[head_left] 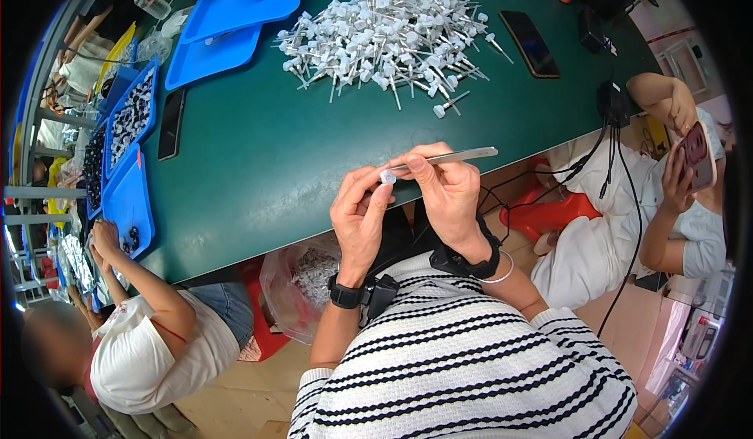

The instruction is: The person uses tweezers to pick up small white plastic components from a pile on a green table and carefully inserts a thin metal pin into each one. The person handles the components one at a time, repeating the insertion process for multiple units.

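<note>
Over the near edge of the green table, my left hand point(361, 211) pinches a small white plastic part point(387, 177) between thumb and fingertips. My right hand point(445, 192) is closed around metal tweezers point(463, 156). Their tips reach the white part, though the exact contact is too small to make out. Farther back on the table lies a large heap of similar white parts with thin metal stems point(384, 35). One loose stemmed part point(450, 105) rests just in front of the heap.
Phones lie at right point(529, 43) and left point(172, 123). Blue trays point(212, 61) stand at the back left. A clear bag of small pieces point(302, 278) is below the table edge. One person point(165, 337) works at left; another point(667, 204) sits at right, holding a phone. Black cables point(616, 125) hang at right.
</note>
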The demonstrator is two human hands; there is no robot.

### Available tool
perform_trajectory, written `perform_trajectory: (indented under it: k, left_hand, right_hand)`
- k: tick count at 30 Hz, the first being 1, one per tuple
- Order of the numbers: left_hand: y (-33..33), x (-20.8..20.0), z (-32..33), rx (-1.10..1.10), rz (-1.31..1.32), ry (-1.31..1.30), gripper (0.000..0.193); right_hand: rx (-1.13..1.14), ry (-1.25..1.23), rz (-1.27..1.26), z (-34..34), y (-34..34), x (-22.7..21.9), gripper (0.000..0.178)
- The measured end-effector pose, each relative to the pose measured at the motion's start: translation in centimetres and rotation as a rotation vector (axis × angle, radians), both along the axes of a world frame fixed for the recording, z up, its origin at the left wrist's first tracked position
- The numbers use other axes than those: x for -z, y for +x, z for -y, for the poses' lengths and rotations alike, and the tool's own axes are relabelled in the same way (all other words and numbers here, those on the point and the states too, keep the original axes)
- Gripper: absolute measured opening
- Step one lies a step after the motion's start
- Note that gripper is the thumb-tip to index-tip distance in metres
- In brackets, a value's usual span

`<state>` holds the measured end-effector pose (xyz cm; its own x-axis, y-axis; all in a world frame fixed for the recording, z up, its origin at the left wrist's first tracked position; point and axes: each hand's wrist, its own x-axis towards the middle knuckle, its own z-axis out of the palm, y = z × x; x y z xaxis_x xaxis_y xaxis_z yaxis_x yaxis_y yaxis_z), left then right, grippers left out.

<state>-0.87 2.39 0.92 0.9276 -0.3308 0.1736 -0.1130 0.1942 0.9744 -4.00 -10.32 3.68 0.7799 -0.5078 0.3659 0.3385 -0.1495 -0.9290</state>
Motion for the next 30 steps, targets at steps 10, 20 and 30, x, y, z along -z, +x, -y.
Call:
perform_trajectory:
  k: [10,20,30]
  left_hand:
    - [0.0,-0.1,-0.1,0.011,0.004,0.006,0.021]
    - [0.0,0.0,0.1,0.026,-0.010,0.004,0.021]
    - [0.2,0.5,-0.3,0.042,-0.046,0.057,0.017]
  right_hand:
    - [0.024,-0.133,0.008,0.3,-0.2,0.5,0.016]
    - [0.025,-0.118,-0.023,0.6,-0.3,0.2,0.016]
    - [0.030,-0.278,-0.131,0.6,-0.3,-0.9,0.005]
